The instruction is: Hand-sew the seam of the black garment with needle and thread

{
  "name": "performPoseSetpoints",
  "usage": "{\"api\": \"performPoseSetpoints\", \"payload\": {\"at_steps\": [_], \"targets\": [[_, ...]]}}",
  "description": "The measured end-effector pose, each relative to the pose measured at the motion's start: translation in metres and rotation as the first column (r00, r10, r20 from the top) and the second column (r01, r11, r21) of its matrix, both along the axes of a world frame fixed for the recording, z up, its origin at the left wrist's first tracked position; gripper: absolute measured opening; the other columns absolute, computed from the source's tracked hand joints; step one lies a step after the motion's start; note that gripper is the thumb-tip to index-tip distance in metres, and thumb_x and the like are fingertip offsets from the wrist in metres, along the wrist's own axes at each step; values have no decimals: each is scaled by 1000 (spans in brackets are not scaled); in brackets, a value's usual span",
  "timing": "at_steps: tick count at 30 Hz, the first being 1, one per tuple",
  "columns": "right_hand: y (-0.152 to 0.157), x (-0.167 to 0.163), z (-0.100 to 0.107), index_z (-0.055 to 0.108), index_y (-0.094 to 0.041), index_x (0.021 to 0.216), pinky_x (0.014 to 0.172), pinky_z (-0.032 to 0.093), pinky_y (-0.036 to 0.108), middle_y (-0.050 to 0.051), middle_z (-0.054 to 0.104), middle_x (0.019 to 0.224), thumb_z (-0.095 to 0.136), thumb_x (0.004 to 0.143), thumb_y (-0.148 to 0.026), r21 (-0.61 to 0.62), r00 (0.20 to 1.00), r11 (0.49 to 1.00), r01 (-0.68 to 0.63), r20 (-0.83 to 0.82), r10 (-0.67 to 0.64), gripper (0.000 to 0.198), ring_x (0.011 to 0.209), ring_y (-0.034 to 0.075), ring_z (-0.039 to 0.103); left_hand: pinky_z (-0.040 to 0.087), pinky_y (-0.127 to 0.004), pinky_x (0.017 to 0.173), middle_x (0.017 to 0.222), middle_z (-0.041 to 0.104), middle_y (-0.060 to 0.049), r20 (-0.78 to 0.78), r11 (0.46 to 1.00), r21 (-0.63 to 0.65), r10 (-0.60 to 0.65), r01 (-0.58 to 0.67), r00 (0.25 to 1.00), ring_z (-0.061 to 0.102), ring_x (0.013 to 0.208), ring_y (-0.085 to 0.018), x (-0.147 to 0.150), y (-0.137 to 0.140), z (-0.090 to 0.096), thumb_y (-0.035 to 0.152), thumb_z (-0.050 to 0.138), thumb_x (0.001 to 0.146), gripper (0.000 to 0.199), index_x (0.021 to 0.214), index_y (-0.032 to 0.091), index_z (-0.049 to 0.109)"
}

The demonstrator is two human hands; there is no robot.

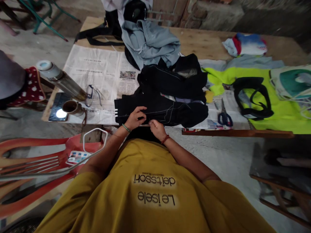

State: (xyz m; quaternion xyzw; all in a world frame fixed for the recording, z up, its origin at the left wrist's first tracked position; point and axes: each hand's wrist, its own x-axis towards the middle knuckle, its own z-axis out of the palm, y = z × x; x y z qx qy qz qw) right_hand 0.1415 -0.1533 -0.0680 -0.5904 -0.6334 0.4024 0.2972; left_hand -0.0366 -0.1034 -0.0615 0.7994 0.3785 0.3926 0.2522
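Black garment [155,108] lies flat along the near table edge, with white stripes at its left end and thin pale lines, perhaps thread, across it. My left hand [135,119] rests on its near left part, fingers bent but apart, seemingly holding nothing. Just to the right, my right hand [157,130] is closed in a pinch at the garment's near edge; what sits between thumb and finger is too small to make out. Behind lies more dark clothing [167,79] in a heap. Dark-handled scissors [224,118] lie on newspaper to the right.
On the left stand a flask [64,81], a brown cup [73,107], glasses [93,95] and a phone [57,108]. Grey clothing [153,42] is heaped behind. To the right are a neon-yellow garment [269,116], a black strap [254,97] and an iron [293,81]. A red chair [55,140] stands nearby.
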Motion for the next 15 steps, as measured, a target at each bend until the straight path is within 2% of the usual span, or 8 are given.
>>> {"api": "performPoseSetpoints", "payload": {"at_steps": [8,15], "targets": [[0,0,0,61,-19,83,58,39,22,-1,56,60,39,87,-37,8,1000,1000,-5,4,5,28,63,13,54,51,-33,89,117,57,-10,-8,1000,-3,-8,8,1000,57,107,-18,-1,1,-1,18,62,80,13,91,17,68],[-1,0,0,61,-19,83,60,40,22,0,58,62,39,87,-37,12,1000,1000,-1,-8,1,28,65,14,55,52,-34,88,116,58,-10,-15,999,32,-21,21,1000,58,106,-18,-2,3,-4,18,64,79,13,92,17,69]]}}
